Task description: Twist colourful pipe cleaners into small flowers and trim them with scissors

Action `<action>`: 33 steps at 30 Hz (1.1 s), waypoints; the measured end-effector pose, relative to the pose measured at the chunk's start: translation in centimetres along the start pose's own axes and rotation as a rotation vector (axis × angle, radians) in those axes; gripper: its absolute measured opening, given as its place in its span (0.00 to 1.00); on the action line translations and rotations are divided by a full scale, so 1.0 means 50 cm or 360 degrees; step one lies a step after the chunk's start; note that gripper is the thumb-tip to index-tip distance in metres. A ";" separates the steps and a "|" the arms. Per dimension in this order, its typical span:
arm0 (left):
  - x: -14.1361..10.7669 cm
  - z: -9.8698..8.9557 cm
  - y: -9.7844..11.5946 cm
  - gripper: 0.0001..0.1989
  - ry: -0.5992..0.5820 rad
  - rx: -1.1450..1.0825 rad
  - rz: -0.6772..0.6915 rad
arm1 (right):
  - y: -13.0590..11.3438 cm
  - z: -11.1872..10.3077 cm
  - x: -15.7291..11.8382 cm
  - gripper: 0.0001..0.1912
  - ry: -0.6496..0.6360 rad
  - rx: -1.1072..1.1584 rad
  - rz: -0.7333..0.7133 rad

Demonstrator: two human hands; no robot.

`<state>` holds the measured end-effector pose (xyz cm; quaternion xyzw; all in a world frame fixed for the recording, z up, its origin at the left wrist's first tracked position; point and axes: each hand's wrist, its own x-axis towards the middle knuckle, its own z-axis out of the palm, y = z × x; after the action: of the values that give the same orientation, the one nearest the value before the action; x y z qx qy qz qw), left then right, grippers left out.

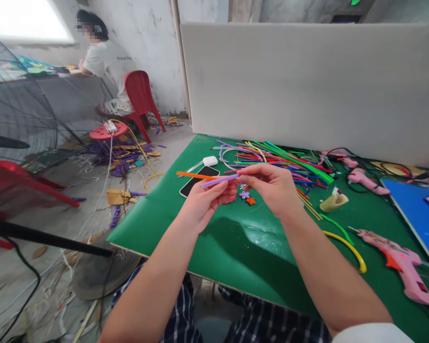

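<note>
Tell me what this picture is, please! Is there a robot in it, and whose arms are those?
No robot here. The arms belong to a person wearing a small camera on their head, so you see what is in front of them. There is just this one picture, looking forward and down.

The left hand and the right hand both hold a purple stem. An orange stem sticks out by the left hand.

On the green table lie a phone, a purple flower, an orange flower, a pile of colourful stems and a pink tool that looks like a glue gun.

Another person sits farther back on a red chair.
</note>
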<state>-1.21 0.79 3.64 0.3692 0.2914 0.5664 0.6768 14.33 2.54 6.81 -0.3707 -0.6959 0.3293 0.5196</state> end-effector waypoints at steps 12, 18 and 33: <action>-0.008 -0.009 0.025 0.11 -0.0047 0.0360 -0.0097 | -0.018 -0.010 -0.013 0.09 -0.0241 -0.0899 -0.0680; -0.007 -0.007 0.018 0.11 0.0017 0.0392 0.0028 | -0.019 -0.006 -0.013 0.08 -0.0234 -0.0751 -0.0553; -0.005 0.004 0.015 0.14 0.0276 0.0922 0.0203 | 0.001 0.005 -0.004 0.06 -0.0073 0.0096 0.0156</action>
<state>-1.52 0.60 4.36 0.5145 0.4737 0.5306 0.4790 14.11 2.39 6.60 -0.3807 -0.6785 0.3835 0.4976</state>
